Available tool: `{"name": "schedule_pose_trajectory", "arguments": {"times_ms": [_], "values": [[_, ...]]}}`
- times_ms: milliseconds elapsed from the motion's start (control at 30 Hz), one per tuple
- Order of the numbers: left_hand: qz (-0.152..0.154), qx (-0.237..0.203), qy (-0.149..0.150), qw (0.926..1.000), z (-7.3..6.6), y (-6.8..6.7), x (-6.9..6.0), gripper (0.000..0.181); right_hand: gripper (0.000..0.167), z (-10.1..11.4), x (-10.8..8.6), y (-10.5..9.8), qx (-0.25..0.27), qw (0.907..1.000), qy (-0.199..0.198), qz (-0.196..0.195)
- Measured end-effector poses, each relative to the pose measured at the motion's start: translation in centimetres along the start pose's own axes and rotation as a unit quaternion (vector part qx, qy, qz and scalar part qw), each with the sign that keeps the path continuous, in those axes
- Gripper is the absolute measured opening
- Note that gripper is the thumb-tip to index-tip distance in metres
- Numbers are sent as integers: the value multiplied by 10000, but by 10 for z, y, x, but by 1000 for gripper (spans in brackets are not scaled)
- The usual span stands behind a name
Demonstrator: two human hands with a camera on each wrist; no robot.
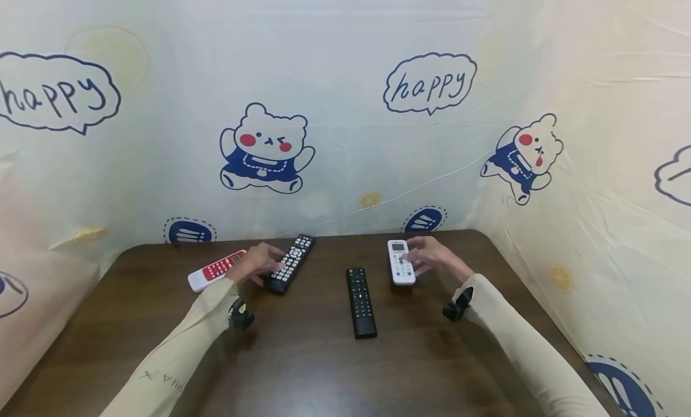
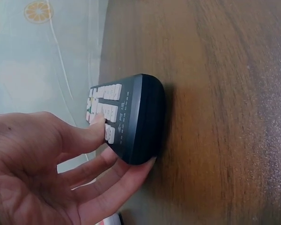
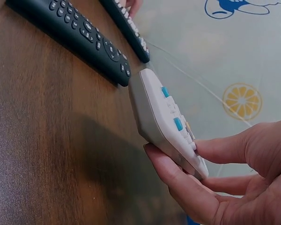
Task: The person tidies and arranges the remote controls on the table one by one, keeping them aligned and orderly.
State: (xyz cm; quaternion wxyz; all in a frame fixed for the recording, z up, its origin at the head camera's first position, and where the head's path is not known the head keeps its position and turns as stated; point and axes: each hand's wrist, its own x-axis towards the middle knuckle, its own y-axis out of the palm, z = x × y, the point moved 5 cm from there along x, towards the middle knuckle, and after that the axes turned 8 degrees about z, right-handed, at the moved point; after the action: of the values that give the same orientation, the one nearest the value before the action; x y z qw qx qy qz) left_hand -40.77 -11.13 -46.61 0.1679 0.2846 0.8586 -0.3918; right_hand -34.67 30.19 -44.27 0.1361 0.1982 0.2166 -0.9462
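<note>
My left hand [image 1: 258,261] grips a black remote control with white buttons [image 1: 293,262], thumb on its button face and fingers beneath its edge. In the left wrist view, that black remote [image 2: 147,117] is close to the wooden surface; whether it touches is unclear. My right hand [image 1: 433,255] holds a white remote control with a small screen [image 1: 400,262] by its right side. The right wrist view shows the white remote [image 3: 154,108] tilted, pinched between thumb and fingers, with a shadow on the table below it.
A second black remote [image 1: 361,303] lies on the brown table [image 1: 302,357] between the hands. Left of my left hand rests a red and white remote [image 1: 216,271], partly behind the wrist. A printed curtain [image 1: 345,135] borders the table's back and sides.
</note>
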Motion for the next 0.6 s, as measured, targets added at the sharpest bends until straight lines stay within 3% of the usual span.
{"name": "schedule_pose_trajectory", "arguments": {"times_ms": [333,600], "values": [[-134,60,-37,9999,4,1,-1,56,67,4,2,9,-29,9998,-137,133],[-152,196,129,9996,1,1,-2,55,66,16,1,14,-110,9993,-269,220]]}}
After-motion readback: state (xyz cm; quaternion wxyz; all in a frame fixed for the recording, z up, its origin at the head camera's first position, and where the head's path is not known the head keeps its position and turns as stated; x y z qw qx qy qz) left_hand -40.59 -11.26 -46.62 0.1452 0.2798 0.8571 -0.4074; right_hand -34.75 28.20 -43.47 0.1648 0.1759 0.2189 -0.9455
